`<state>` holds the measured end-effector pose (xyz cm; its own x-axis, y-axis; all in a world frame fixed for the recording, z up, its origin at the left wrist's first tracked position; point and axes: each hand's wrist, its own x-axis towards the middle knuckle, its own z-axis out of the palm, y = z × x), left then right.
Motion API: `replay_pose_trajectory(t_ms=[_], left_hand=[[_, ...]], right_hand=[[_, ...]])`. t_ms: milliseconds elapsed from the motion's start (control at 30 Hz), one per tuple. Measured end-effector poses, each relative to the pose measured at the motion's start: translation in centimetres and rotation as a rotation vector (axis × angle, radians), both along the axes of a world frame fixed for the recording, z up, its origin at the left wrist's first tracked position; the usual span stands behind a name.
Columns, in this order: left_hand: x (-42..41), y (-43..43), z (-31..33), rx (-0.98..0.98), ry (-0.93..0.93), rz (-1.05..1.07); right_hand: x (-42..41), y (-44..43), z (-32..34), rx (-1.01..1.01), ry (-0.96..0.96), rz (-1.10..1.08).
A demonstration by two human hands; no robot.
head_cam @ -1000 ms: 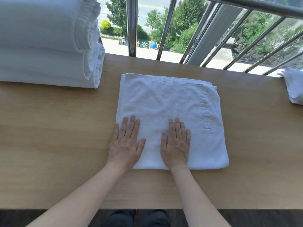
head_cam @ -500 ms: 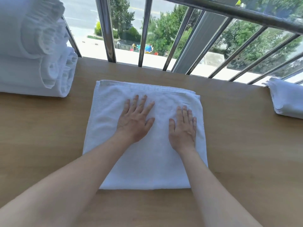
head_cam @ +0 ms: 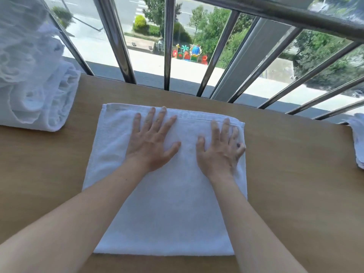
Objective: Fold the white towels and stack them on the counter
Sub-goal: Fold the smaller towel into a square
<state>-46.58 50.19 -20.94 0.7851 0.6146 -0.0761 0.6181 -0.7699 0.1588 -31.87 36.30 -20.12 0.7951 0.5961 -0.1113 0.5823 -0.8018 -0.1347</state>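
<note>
In the middle of the frame we see a folded towel (head_cam: 167, 203), white and roughly square, lying flat on the wooden worktop (head_cam: 295, 184); its far hem runs across the centre of the frame and its near edge sits low in the frame, between the two bare forearms. We find the left hand (head_cam: 151, 142) palm down on the upper left-centre part of the cloth; its fingers (head_cam: 149, 119) are straight and spread apart, the tips reaching the far hem. The right hand (head_cam: 220, 152) lies palm down to the right of it, near the upper right corner of the cloth; its fingers (head_cam: 215, 131) are also stretched out and a little apart, with the little finger bent at the towel's right edge; both hands rest flat on the fabric. At the upper left of the frame we see a towel stack (head_cam: 33, 91), thick white rolls piled one on another, resting on the worktop and well apart from the hands; at the right edge of the frame, part of another white towel (head_cam: 358, 140) lies on the worktop, cut off by the border. Across the top of the frame metal railing bars (head_cam: 169, 42) stand behind the worktop; through them we make out trees and a colourful playground (head_cam: 189, 53) outside.
</note>
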Motion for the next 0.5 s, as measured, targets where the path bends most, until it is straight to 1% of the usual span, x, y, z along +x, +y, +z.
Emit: replay_pose_trajectory(t_ms=[67, 233, 300, 367, 433, 500], left_hand=[[0.1, 0.0, 0.1, 0.002, 0.009, 0.003], [-0.2, -0.4, 1.3, -0.038, 0.035, -0.009], [-1.1, -1.3, 2.2, -0.106, -0.002, -0.006], [-3.1, -3.2, 2.6, -0.175, -0.044, -0.014], [-6.3, -5.6, 2.8, -0.210, -0.044, -0.099], [-10.1, -7.8, 2.7, -0.199, -0.024, -0.187]], right_hand=[[0.1, 0.0, -0.1, 0.001, 0.012, 0.001], [-0.4, -0.7, 0.8, 0.034, 0.160, 0.034], [-2.4, -2.2, 1.8, 0.085, 0.170, 0.078], [-5.6, -4.1, 2.5, 0.167, 0.108, 0.167], [-9.1, -6.5, 2.6, 0.220, 0.086, 0.258], [-12.1, -9.0, 2.0, 0.216, 0.113, 0.305]])
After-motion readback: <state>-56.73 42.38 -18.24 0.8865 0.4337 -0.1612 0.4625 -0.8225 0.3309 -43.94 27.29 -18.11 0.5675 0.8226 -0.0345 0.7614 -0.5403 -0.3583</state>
